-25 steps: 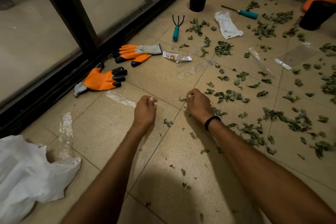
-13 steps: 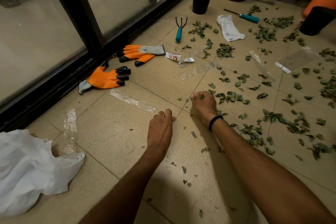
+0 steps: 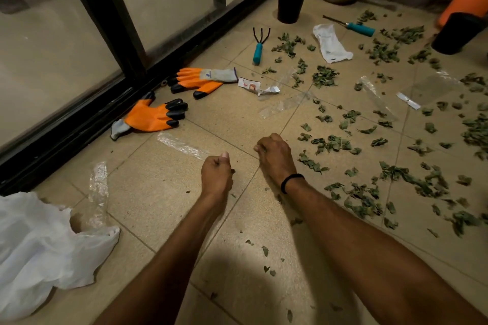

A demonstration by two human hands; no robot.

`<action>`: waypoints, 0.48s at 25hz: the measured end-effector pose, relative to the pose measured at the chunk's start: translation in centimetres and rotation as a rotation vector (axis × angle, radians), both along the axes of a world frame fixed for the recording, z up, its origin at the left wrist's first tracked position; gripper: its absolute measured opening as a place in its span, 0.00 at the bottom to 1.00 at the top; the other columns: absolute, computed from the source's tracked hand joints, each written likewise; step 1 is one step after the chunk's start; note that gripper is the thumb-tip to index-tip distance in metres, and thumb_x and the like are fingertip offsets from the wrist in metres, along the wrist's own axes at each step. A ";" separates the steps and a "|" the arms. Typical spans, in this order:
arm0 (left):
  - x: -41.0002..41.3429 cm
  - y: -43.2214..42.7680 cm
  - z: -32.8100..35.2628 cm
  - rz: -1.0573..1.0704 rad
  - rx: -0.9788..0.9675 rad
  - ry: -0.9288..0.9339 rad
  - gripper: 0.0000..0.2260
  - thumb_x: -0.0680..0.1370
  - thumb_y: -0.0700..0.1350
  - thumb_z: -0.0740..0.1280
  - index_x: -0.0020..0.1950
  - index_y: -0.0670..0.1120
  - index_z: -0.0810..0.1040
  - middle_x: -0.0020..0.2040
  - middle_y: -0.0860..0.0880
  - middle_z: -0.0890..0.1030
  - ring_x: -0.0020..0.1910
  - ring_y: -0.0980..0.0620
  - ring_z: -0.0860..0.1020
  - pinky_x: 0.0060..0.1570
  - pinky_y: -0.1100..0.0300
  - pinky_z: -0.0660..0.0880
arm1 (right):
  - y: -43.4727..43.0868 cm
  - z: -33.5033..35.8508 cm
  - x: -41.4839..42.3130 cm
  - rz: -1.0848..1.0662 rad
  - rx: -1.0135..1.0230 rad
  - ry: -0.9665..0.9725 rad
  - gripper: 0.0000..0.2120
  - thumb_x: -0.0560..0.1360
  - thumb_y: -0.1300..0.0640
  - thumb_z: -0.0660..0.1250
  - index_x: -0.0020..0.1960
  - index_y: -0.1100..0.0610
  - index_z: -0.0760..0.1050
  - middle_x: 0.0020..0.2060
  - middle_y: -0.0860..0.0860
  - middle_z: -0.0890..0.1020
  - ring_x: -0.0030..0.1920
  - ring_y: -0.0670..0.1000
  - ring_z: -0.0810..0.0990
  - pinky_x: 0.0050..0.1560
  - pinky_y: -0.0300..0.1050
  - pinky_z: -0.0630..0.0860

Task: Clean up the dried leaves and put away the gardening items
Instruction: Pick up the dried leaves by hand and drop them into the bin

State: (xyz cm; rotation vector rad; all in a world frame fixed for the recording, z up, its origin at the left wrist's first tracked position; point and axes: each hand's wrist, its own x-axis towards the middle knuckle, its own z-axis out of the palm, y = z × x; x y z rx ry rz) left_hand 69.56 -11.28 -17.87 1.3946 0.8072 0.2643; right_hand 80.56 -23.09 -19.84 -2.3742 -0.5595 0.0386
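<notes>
While scooping up the dried leaves (image 3: 332, 144), work from the near, almost bare part of the floor (image 3: 148, 206) out toward the thick spread along the right edge. See the left hand (image 3: 216, 174) low over the middle of the floor, fingers (image 3: 211, 166) clenched in a tight fist with a green crumb poking out at the side, so most likely full of leaf bits. See the right hand (image 3: 276, 157) just beside it, fingers curled under and tips pinched down at the floor, likely on a small leaf (too tiny to be sure). Squeeze softly, or risk crushing dry leaves into dust. Pick the big ones first, then brush the crumbs into a little heap with the side of a hand. Tip each handful into the white bag (image 3: 39, 250) at the near left corner, with its mouth held wide.

Now look around. Find two orange gloves (image 3: 155, 116) along the left edge by the glass door (image 3: 66, 34). Spot the small rake (image 3: 260, 43) farther up that edge, near a black pot (image 3: 291, 4). Spot a second blue-handled tool (image 3: 360, 29) and another black pot (image 3: 459, 33) toward the far right corner. Mind the clear wrappers (image 3: 182, 145), one just ahead of the left hand and more mixed in with the leaves. Lift those out first, to avoid grabbing slippery plastic along with the leaves. Same for the torn paper (image 3: 257, 87) and the white packet (image 3: 331, 43) farther off.
</notes>
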 end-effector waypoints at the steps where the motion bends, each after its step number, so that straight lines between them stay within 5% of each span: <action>1: 0.0 0.0 0.1 0.034 -0.122 -0.028 0.15 0.85 0.48 0.60 0.39 0.47 0.67 0.30 0.49 0.66 0.26 0.53 0.63 0.28 0.59 0.61 | -0.2 0.1 0.3 -0.065 0.003 -0.005 0.06 0.79 0.59 0.66 0.49 0.59 0.81 0.46 0.53 0.78 0.45 0.48 0.76 0.40 0.29 0.63; 5: -0.1 0.3 0.8 0.134 -0.497 -0.015 0.12 0.84 0.43 0.61 0.40 0.45 0.69 0.29 0.49 0.65 0.23 0.55 0.62 0.23 0.62 0.57 | -3.1 1.0 1.6 -0.370 0.136 0.088 0.06 0.80 0.57 0.66 0.50 0.58 0.80 0.49 0.53 0.82 0.50 0.50 0.78 0.46 0.35 0.67; 9: -0.6 0.6 1.4 0.098 -0.768 -0.049 0.09 0.85 0.42 0.58 0.57 0.41 0.77 0.29 0.50 0.64 0.23 0.57 0.61 0.21 0.64 0.58 | -3.6 1.6 1.2 -0.248 0.056 0.152 0.11 0.79 0.59 0.66 0.60 0.60 0.80 0.57 0.55 0.82 0.59 0.53 0.79 0.55 0.34 0.67; 12: -0.8 0.5 2.0 0.082 -0.845 -0.059 0.10 0.85 0.44 0.56 0.54 0.42 0.76 0.29 0.51 0.64 0.23 0.57 0.60 0.21 0.65 0.58 | -2.5 1.2 0.2 -0.118 -0.049 0.098 0.09 0.78 0.61 0.67 0.56 0.62 0.81 0.52 0.57 0.81 0.55 0.55 0.78 0.50 0.28 0.66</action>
